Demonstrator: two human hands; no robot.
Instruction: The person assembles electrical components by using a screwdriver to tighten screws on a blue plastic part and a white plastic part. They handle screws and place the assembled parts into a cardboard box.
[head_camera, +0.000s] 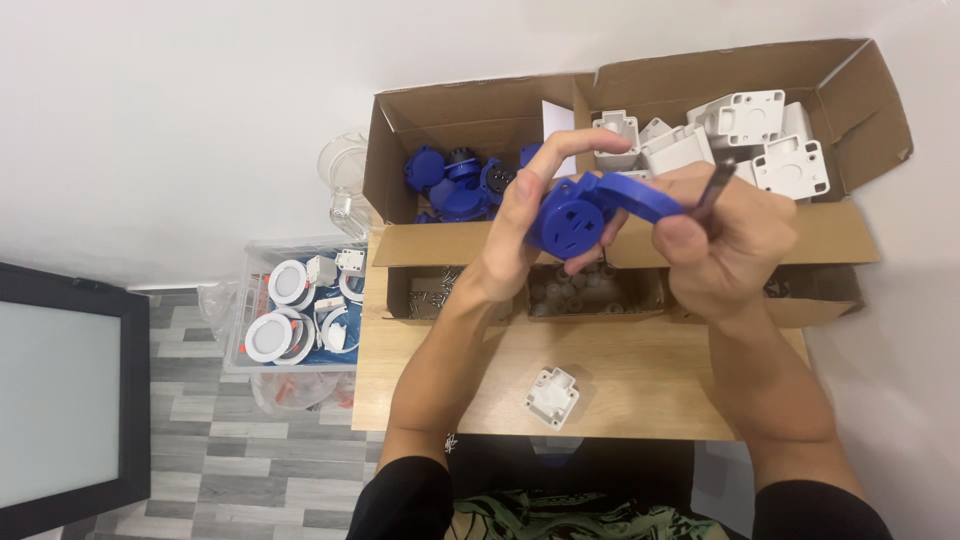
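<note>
Blue socket (572, 215) partly hidden, tool (712, 192) mostly hidden

white housing on table (552, 396), clear bin of fittings (255, 262)

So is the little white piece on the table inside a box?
No, the little white piece sits alone on the bare wooden table, outside the boxes.

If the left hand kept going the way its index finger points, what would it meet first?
Probably the white plastic housings in the cardboard box, just past the left hand; depth is unclear from this top view.
</note>
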